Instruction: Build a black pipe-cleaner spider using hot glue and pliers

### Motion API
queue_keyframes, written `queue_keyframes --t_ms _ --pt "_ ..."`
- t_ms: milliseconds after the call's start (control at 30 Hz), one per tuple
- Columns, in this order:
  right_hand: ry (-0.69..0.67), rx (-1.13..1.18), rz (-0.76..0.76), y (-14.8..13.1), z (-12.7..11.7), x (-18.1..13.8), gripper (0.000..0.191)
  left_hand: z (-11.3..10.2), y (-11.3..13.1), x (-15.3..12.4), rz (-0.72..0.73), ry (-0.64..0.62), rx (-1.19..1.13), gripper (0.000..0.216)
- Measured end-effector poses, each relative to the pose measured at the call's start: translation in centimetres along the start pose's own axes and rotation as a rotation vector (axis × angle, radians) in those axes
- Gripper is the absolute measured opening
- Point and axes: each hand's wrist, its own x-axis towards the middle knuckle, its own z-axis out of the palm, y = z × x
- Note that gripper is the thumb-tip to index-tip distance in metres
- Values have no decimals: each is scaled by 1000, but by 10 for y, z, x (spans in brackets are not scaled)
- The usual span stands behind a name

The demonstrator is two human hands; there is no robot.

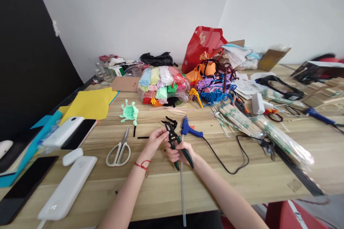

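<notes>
Pliers poke out past the right hand gripping them, beside the left hand, whose hold I can't tell.

Pliers: black head, dark green handles spread apart
Pliers' slant: head toward 11 o'clock, handles toward 5
Pliers' place: 6 o'clock from view centre
Black fuzzy strip: crooked, at the head's 1 o'clock
</notes>
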Motion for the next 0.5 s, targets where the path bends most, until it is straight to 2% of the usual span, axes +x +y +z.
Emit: queue_keyframes --t_ms 133,267,367,500 --pt "29 -13 -39 -9 1 -5 30 -7 -4 2 42 34 111 27" --pt "135 -123 -215 -35 1 -20 36 -12 -6 4 78 112 139 32" --pt "293 -338 -411 -58 -2 -35 37 -16 -6 6 111 131 177 34" --pt "636 -667 -672 -78 -14 -51 34 -21 -9 6 155 102 289 31"
